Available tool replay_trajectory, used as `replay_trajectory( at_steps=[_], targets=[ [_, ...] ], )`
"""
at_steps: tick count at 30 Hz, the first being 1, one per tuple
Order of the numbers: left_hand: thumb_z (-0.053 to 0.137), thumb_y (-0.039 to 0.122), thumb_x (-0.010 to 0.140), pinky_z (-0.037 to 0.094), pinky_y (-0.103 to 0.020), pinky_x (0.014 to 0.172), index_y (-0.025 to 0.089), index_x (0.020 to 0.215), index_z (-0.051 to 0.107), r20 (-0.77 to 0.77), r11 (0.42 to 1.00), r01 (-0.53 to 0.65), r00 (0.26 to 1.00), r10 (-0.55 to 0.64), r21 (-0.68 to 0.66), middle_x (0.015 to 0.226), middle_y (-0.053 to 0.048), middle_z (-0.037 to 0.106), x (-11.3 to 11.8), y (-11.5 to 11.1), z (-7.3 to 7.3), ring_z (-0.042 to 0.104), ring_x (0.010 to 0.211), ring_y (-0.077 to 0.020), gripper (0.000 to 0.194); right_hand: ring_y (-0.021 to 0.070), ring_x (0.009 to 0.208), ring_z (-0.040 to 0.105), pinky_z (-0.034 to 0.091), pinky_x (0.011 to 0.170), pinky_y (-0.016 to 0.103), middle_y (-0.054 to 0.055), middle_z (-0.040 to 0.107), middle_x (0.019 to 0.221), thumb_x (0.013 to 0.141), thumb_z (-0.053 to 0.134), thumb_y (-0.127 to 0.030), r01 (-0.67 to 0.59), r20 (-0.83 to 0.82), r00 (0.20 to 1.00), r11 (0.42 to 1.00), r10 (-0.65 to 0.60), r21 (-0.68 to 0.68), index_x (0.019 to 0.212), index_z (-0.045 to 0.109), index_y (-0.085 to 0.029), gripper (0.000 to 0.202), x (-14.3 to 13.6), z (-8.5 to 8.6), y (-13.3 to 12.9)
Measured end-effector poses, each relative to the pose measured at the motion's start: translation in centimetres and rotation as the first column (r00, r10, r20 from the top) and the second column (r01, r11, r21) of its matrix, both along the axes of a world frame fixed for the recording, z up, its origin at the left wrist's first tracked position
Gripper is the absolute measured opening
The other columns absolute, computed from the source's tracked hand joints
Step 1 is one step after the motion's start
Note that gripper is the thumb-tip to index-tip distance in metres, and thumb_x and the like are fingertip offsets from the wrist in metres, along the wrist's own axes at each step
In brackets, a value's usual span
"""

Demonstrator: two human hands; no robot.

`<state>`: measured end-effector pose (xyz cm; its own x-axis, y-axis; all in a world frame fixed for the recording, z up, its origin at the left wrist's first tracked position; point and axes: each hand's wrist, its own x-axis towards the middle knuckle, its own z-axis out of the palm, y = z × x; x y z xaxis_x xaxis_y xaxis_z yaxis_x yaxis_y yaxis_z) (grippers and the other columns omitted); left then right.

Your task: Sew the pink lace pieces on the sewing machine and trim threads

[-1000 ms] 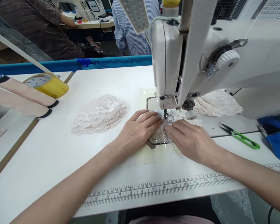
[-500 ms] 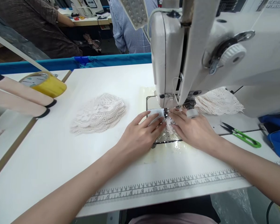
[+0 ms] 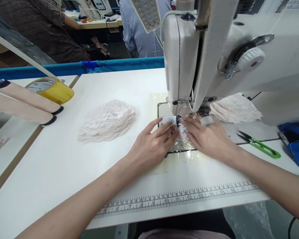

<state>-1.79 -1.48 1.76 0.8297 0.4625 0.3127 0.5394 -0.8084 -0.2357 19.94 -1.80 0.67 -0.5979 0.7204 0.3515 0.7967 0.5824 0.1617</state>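
A small piece of white lace (image 3: 182,133) lies under the presser foot (image 3: 178,120) of a white sewing machine (image 3: 180,63). My left hand (image 3: 155,142) rests flat on the left of the needle plate, fingers spread, the fingertips at the lace's left edge. From the right, my right hand (image 3: 205,134) lies with stretched fingers on the lace, close beside the foot. Part of the lace is hidden by my fingers. A stack of lace pieces (image 3: 109,121) sits on the table to the left, and another lace pile (image 3: 236,108) is behind my right hand.
Green thread snips (image 3: 260,144) lie at the right, blades pointing left. Yellow tape (image 3: 56,91) and two beige rolls (image 3: 30,103) are at the left. A printed ruler (image 3: 179,199) runs along the front edge. Two people (image 3: 144,30) are beyond the blue-edged barrier (image 3: 129,62).
The whole view has shifted slightly, so things appear a little further right. Both hands stay at the lace beside the presser foot, with hardly any movement.
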Motion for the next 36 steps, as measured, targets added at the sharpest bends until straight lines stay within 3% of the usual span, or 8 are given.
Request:
replay_trajectory(
  at_steps=[5, 10, 13, 36],
  targets=[
    [0.044, 0.01, 0.091, 0.042, -0.045, 0.105, 0.014, 0.121, 0.06, 0.007, 1.0, -0.014, 1.0, 0.014, 0.003, 0.12, -0.01, 0.066, 0.03, -0.04, -0.06, 0.054, 0.122, -0.0228, 0.034, 0.0237, 0.098, 0.061, 0.041, 0.095, 0.044, 0.011, 0.071, 0.107, 0.093, 0.045, -0.018, -0.034, -0.034, 0.999, 0.999, 0.036, 0.038, 0.115, 0.064, -0.012, 0.029, 0.05, 0.15, -0.12],
    [0.047, 0.009, 0.09, 0.043, -0.045, 0.104, 0.016, 0.12, 0.062, 0.053, 1.0, -0.007, 0.999, 0.007, 0.009, 0.121, -0.008, 0.065, -0.01, -0.2, -0.11, 0.055, 0.12, -0.0237, 0.034, 0.0181, 0.086, 0.063, 0.048, 0.076, 0.033, 0.008, 0.072, 0.096, 0.087, 0.047, -0.004, -0.215, -0.161, 0.961, 0.974, 0.224, 0.075, 0.1, 0.069, -0.012, 0.027, 0.1, 0.22, -0.55],
    [0.049, 0.01, 0.089, 0.044, -0.045, 0.103, 0.017, 0.117, 0.064, 0.058, 1.0, 0.013, 0.998, -0.014, 0.025, 0.12, -0.007, 0.066, -0.08, -0.4, -0.11, 0.056, 0.118, -0.0237, 0.032, 0.0173, 0.085, 0.062, 0.047, 0.067, 0.03, 0.007, 0.071, 0.094, 0.086, 0.048, -0.002, -0.264, -0.193, 0.941, 0.961, 0.276, 0.088, 0.095, 0.069, -0.011, 0.025, 0.22, 0.07, -0.75],
    [0.049, 0.011, 0.09, 0.044, -0.043, 0.101, 0.015, 0.119, 0.062, 0.062, 1.0, -0.002, 0.998, 0.002, 0.012, 0.119, -0.007, 0.067, -0.12, -0.25, -0.51, 0.059, 0.114, -0.0216, 0.033, 0.0175, 0.087, 0.061, 0.045, 0.062, 0.029, 0.006, 0.07, 0.099, 0.084, 0.047, 0.001, -0.25, -0.141, 0.955, 0.965, 0.26, 0.084, 0.093, 0.067, -0.011, 0.026, 0.39, -0.04, -0.79]
  ],
)
